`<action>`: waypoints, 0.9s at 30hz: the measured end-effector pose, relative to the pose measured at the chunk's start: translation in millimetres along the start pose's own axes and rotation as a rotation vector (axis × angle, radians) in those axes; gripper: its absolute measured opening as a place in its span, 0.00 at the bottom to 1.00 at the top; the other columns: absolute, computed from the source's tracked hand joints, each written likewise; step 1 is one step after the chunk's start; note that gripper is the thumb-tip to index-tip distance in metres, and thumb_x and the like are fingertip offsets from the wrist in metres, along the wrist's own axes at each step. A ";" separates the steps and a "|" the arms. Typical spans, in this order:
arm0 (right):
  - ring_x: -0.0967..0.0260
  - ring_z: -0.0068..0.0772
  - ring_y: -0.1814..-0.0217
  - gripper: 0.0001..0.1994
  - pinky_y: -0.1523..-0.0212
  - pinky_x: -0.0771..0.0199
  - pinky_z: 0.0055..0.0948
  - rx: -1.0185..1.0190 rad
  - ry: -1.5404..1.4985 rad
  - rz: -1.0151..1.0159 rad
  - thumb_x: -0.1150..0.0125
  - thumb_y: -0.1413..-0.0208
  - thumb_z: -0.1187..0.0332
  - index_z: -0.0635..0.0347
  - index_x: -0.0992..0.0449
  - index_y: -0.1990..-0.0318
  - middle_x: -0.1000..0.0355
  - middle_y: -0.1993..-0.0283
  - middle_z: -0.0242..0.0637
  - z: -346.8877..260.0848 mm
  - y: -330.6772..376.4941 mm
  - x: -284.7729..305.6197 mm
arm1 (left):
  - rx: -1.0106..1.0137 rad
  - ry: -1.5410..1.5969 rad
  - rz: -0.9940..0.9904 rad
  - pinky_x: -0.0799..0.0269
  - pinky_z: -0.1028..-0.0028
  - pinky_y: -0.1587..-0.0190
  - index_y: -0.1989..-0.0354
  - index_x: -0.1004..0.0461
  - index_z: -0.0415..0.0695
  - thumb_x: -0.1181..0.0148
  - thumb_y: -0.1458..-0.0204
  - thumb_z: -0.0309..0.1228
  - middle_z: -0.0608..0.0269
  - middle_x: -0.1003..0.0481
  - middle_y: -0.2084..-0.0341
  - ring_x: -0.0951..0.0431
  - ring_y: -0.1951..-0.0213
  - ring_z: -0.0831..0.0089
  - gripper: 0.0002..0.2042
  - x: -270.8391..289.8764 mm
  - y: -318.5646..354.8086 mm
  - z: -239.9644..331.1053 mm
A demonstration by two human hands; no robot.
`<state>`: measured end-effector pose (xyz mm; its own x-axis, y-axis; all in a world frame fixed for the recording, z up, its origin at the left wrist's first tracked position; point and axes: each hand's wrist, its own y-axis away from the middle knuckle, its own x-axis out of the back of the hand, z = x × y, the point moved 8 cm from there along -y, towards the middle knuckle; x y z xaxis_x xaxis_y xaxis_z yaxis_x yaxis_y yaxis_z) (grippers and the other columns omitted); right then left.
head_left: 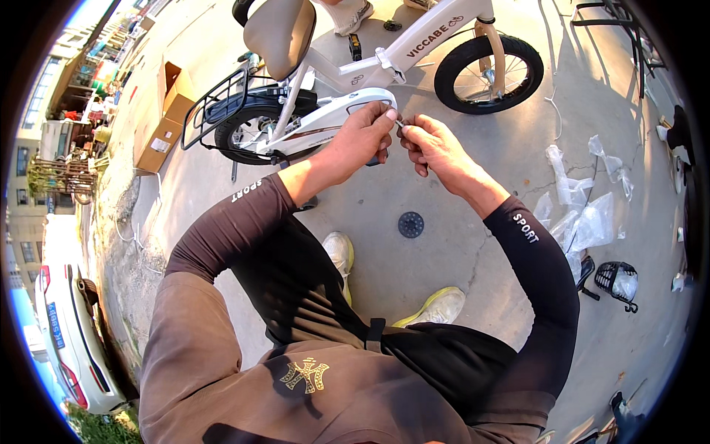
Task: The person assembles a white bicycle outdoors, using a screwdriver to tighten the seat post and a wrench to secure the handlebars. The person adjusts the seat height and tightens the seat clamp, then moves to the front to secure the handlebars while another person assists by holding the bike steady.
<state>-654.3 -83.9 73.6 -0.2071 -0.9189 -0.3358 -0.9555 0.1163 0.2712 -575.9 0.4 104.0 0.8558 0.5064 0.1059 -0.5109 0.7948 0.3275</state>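
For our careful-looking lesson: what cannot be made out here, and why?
- Head view: the piece between left hand and right hand, too small.
- Head view: the white bicycle's upper front, cut off by the top edge.
- Head view: part of the rear wheel, behind the chain guard.

I see the left hand and the right hand close together, pinching a small part whose shape I can't make out. Just beyond them, a white bicycle stands on the concrete ground. Toward the ground's left edge I have an open cardboard box; toward its right edge lie crumpled plastic wrap and a black basket.
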 end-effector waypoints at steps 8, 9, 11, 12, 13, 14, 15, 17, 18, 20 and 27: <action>0.46 0.15 0.74 0.06 0.76 0.41 0.20 -0.042 -0.237 -0.118 0.51 0.33 0.64 0.54 0.34 0.61 0.39 0.69 0.24 -13.3 7.4 -4.0 | -0.086 0.222 0.025 0.36 0.79 0.73 0.57 0.31 0.41 0.45 0.36 0.36 0.71 0.34 0.75 0.38 0.76 0.85 0.10 -5.2 5.5 7.1; 0.45 0.16 0.73 0.06 0.75 0.40 0.21 -0.019 -0.241 -0.105 0.51 0.33 0.65 0.55 0.34 0.60 0.38 0.68 0.25 -13.9 6.8 -3.0 | -0.079 0.270 0.041 0.35 0.78 0.73 0.58 0.31 0.40 0.45 0.36 0.36 0.70 0.33 0.75 0.37 0.76 0.84 0.11 -5.2 5.2 5.3; 0.43 0.16 0.73 0.06 0.74 0.38 0.21 0.032 -0.248 -0.077 0.51 0.33 0.65 0.56 0.33 0.59 0.36 0.67 0.26 -17.8 3.2 0.8 | -0.068 0.402 0.044 0.36 0.80 0.74 0.59 0.30 0.40 0.45 0.35 0.36 0.71 0.33 0.75 0.38 0.77 0.86 0.11 -6.5 2.2 -0.7; 0.39 0.17 0.70 0.06 0.70 0.34 0.22 0.052 -0.284 -0.130 0.50 0.33 0.66 0.57 0.32 0.55 0.34 0.66 0.27 -16.0 0.3 3.0 | -0.069 0.466 0.046 0.36 0.81 0.75 0.59 0.30 0.40 0.45 0.35 0.36 0.71 0.33 0.76 0.37 0.77 0.86 0.11 -8.6 -1.0 -4.9; 0.39 0.17 0.70 0.07 0.69 0.33 0.23 0.081 -0.263 -0.111 0.50 0.33 0.66 0.58 0.31 0.54 0.34 0.65 0.27 -16.9 0.1 5.9 | -0.070 0.529 0.049 0.36 0.81 0.75 0.58 0.30 0.40 0.45 0.35 0.37 0.71 0.33 0.76 0.37 0.78 0.86 0.11 -10.8 -4.8 -9.2; 0.38 0.17 0.69 0.07 0.68 0.32 0.23 0.103 -0.241 -0.090 0.49 0.33 0.66 0.58 0.31 0.53 0.34 0.65 0.26 -15.6 0.0 8.0 | -0.060 0.601 0.068 0.35 0.82 0.75 0.58 0.31 0.39 0.45 0.35 0.37 0.70 0.33 0.76 0.37 0.79 0.86 0.12 -13.4 -10.1 -15.5; 0.37 0.17 0.69 0.08 0.68 0.31 0.24 0.125 -0.219 -0.071 0.49 0.33 0.66 0.59 0.31 0.52 0.34 0.65 0.26 -14.1 -0.5 9.7 | -0.059 0.630 0.062 0.35 0.81 0.75 0.58 0.31 0.39 0.45 0.35 0.37 0.70 0.33 0.76 0.37 0.79 0.86 0.12 -16.0 -14.0 -20.3; 0.36 0.17 0.68 0.10 0.67 0.30 0.23 0.179 -0.062 0.053 0.48 0.32 0.64 0.60 0.30 0.50 0.33 0.66 0.26 -8.8 -2.4 20.8 | -0.058 0.687 0.057 0.34 0.81 0.76 0.57 0.31 0.38 0.45 0.35 0.37 0.70 0.34 0.77 0.37 0.79 0.85 0.13 -20.9 -18.6 -28.3; 0.36 0.16 0.68 0.11 0.67 0.30 0.22 0.197 -0.023 0.123 0.49 0.31 0.64 0.60 0.29 0.49 0.33 0.66 0.26 -5.9 -2.0 22.9 | -0.039 0.731 0.073 0.35 0.81 0.77 0.57 0.32 0.37 0.45 0.36 0.37 0.70 0.35 0.77 0.37 0.79 0.84 0.13 -26.9 -19.5 -31.7; 0.38 0.14 0.69 0.14 0.70 0.32 0.20 0.195 0.026 0.265 0.50 0.31 0.62 0.61 0.28 0.47 0.33 0.67 0.26 1.7 0.0 30.1 | -0.029 0.813 0.119 0.36 0.81 0.77 0.59 0.31 0.39 0.46 0.35 0.37 0.70 0.36 0.78 0.38 0.80 0.84 0.12 -34.8 -32.2 -44.6; 0.33 0.19 0.69 0.16 0.68 0.29 0.24 0.289 0.502 0.367 0.51 0.31 0.64 0.65 0.32 0.44 0.28 0.65 0.35 0.5 -22.9 49.1 | -0.029 1.023 0.128 0.41 0.82 0.80 0.67 0.35 0.43 0.47 0.34 0.36 0.70 0.36 0.76 0.40 0.79 0.84 0.12 -41.0 -71.7 -58.7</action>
<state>-642.7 -131.5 50.5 -0.4726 -0.8559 0.2098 -0.8741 0.4857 0.0125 -579.1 -57.8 21.1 0.3227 0.6191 -0.7159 -0.6068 0.7158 0.3455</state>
